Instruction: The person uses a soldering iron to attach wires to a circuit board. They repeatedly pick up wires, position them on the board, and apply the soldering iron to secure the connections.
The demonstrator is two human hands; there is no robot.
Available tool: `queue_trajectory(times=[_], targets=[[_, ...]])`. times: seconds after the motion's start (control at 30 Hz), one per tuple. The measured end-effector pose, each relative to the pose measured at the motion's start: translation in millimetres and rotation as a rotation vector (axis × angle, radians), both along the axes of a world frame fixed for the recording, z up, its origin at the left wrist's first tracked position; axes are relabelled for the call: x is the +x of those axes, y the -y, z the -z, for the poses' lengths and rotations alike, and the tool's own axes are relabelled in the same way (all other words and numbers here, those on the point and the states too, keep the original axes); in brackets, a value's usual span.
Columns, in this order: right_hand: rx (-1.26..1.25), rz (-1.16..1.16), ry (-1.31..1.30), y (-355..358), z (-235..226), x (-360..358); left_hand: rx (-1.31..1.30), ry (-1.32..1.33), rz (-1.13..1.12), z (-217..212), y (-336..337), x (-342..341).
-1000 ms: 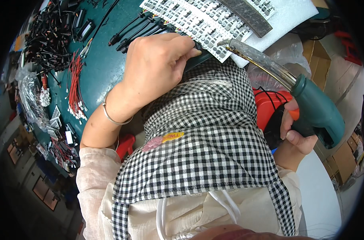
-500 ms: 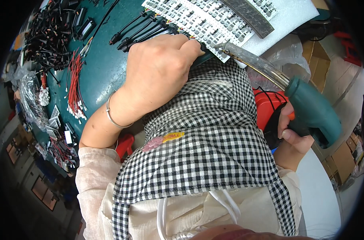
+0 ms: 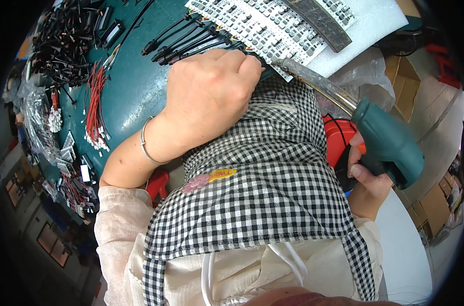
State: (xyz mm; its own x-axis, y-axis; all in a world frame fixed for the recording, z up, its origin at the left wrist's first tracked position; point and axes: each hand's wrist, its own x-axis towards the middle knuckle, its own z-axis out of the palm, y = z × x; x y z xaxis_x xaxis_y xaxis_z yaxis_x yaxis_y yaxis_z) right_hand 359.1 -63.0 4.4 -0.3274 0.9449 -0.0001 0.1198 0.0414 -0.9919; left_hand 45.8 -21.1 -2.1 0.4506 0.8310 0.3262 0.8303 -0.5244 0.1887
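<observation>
A green soldering gun (image 3: 390, 140) is gripped by my right hand (image 3: 367, 168), fingers curled round its handle. Its long metal barrel reaches up and left, and the tip lies at the near edge of the white circuit board panel (image 3: 265, 30). My left hand (image 3: 209, 97) is closed at that same edge, just left of the tip. A black cable end (image 3: 261, 60) shows at its fingertips, mostly hidden by the hand. Several black cables with connectors (image 3: 173, 48) run from the panel's edge, their coloured wires meeting the board, beyond my left hand.
A dark curved bar (image 3: 321, 23) lies across the panel, which rests on white foam (image 3: 380, 23). On the green table (image 3: 135, 97) are a bundle of red wires (image 3: 95, 102) and a heap of black cables (image 3: 61, 46). A red stool (image 3: 336, 135) stands below the table.
The soldering gun and my right hand have shifted slightly left, with the tip moving along the panel's edge. My left hand has moved a little right and down.
</observation>
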Motion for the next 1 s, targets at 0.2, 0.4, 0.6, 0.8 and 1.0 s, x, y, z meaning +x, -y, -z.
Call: queue_trajectory(times=[0.2,0.4,0.6,0.8,1.0], targets=[[-0.011,-0.037,-0.011,3,5,10,0.016,-0.014,0.010,-2,-1,0],[-0.120,0.024,-0.223,-2,1,-4,0.031,-0.030,0.018,-1,-1,1],[-0.144,0.049,-0.395,-15,-10,-6,0.040,-0.041,0.046,-1,-4,-1],[-0.149,0.051,-0.449,-12,-4,-11,-0.034,-0.101,0.014,-8,4,0],[-0.233,-0.099,-0.541,-27,7,-2,-0.048,-0.003,0.051,-11,2,1]])
